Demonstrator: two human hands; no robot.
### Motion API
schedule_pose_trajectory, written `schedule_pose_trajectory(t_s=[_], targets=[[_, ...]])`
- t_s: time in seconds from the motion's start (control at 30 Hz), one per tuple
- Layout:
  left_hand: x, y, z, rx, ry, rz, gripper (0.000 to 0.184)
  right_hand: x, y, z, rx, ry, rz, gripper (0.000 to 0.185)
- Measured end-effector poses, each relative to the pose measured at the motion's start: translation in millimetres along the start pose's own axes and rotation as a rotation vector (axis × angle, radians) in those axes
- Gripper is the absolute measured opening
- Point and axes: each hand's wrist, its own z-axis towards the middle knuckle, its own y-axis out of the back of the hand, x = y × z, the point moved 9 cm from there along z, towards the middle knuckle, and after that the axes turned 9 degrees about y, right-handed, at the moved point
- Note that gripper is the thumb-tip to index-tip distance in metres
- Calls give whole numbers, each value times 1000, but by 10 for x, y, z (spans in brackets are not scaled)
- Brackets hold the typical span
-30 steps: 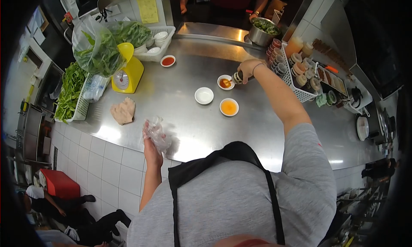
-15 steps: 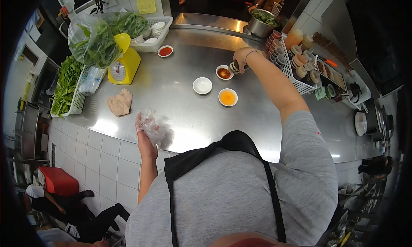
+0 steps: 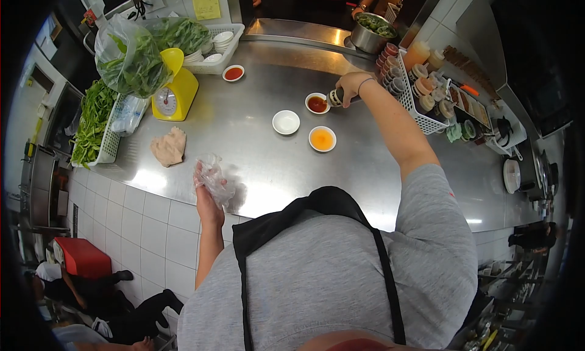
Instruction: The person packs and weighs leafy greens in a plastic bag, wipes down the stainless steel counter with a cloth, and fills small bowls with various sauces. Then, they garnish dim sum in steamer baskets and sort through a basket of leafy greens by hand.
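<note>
My right hand [image 3: 353, 88] is closed around a small dark bottle with a patterned label [image 3: 334, 97]. The bottle is tipped left, its mouth at the rim of a small white dish of dark red-brown sauce [image 3: 317, 103]. Just below stands a dish of orange liquid [image 3: 322, 139], and left of that a white dish [image 3: 286, 122] with nothing coloured in it. Near the front edge of the counter, my left hand [image 3: 206, 183] has its fingers wrapped round crumpled clear plastic [image 3: 216, 179]; whether it is a bag or a glove I cannot tell.
A beige cloth [image 3: 169, 147], yellow scale [image 3: 177, 98] and dish of red sauce [image 3: 233, 74] are on the steel counter [image 3: 244, 144]. Bagged greens [image 3: 131, 61] are at left. A white basket [image 3: 420, 116] of sauce containers and a metal pot [image 3: 373, 37] stand at right. People are nearby.
My right hand has shifted slightly right and down, the bottle now a little further from the middle of the sauce dish. My left hand stays put with the plastic.
</note>
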Motion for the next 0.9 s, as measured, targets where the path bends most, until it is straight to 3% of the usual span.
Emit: schedule_pose_trajectory(t_s=[0.4,0.47,0.53,0.63,0.73,0.8,0.9], targets=[[-5,-93,-36,15,3,40,50,-339,-544,88,-264,126,319,68],[6,-71,-25,-1,6,47,50,-346,-616,18,-348,171,580,72],[21,-59,2,30,-6,54,51,-366,-734,-6,-375,168,630,72],[26,-114,-23,55,2,64,51,-332,-856,26,-504,298,1117,66],[28,-131,3,54,-8,87,51,-190,-685,-120,-529,371,1202,66],[17,-159,3,65,-10,111,51,-25,-454,-230,-487,382,1136,65],[-4,-222,-10,87,-20,122,51,308,-200,-148,-380,528,757,62]])
